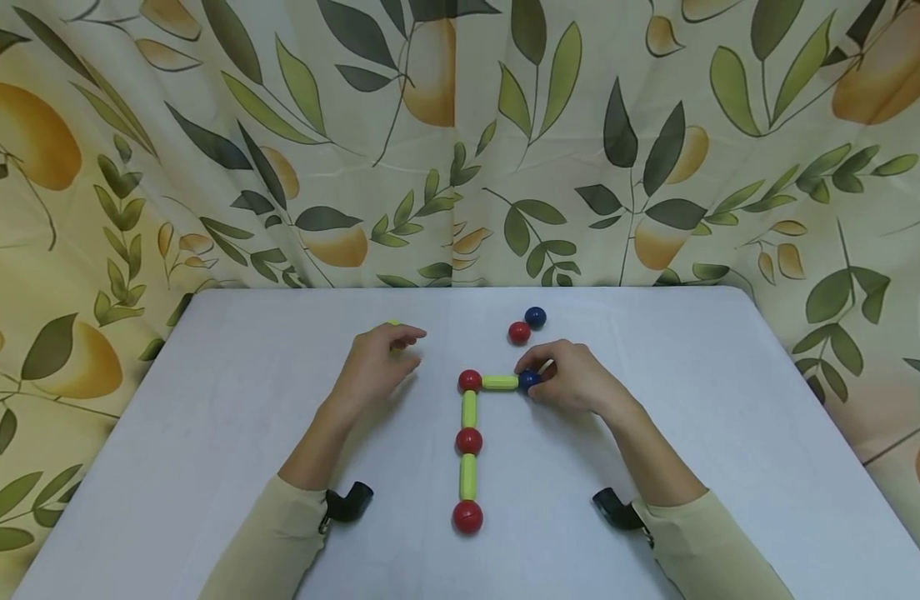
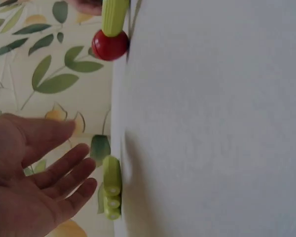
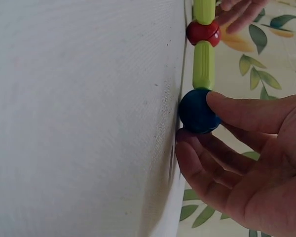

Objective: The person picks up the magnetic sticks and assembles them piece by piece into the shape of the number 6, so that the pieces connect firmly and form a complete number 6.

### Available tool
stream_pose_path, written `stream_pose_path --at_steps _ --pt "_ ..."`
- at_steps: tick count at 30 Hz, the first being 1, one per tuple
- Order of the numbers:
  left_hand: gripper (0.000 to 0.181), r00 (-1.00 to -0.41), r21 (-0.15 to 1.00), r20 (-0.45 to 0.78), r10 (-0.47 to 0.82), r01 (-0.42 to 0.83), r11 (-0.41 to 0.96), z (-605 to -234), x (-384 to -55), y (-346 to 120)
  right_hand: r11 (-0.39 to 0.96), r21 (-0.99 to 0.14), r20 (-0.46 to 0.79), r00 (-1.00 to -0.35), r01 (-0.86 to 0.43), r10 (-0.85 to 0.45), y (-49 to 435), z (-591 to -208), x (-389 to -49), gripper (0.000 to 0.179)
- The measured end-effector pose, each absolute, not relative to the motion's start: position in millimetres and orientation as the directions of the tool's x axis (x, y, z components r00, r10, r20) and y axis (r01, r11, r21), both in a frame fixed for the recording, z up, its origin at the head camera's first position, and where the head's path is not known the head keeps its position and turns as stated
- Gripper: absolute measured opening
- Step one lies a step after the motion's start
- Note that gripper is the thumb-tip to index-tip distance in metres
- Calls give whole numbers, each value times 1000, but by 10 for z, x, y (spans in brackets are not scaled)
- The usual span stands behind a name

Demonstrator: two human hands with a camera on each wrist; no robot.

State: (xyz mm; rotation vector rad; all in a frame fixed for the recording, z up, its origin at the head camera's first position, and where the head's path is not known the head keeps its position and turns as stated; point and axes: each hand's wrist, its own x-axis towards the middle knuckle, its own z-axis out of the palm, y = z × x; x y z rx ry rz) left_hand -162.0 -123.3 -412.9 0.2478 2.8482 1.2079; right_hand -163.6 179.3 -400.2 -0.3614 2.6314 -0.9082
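Observation:
My right hand point(image 1: 576, 379) pinches a blue ball point(image 3: 198, 111) between thumb and fingers. That ball meets the right end of a yellow-green rod point(image 1: 499, 382), whose other end joins a red ball point(image 1: 470, 381). From this corner a line of two more rods runs toward me, with a red ball point(image 1: 469, 441) between them and another red ball point(image 1: 467, 517) at the near end. My left hand point(image 1: 373, 362) is held over the table with its fingers loosely extended and nothing in them. Several yellow-green rods point(image 2: 112, 180) lie just beyond it, mostly hidden by it in the head view.
A loose red ball point(image 1: 518, 333) and a loose blue ball point(image 1: 535, 317) lie near the back of the white table point(image 1: 655, 333), beyond my right hand. A curtain with leaves and fruit point(image 1: 535, 167) hangs behind the table's far edge.

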Motion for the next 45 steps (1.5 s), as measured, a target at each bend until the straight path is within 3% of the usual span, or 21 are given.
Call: stream_pose_path --at_steps 17,45 --pt "52 -974 625 -17 225 166 763 -4202 -1681 -1323 764 -637 -251 -908 -105 -334 1790 -3980 -1621 28" --pt "30 -960 621 -139 242 106 777 -4133 -1603 -1238 766 -634 -259 -904 -106 -339 1789 -3986 -1627 29"
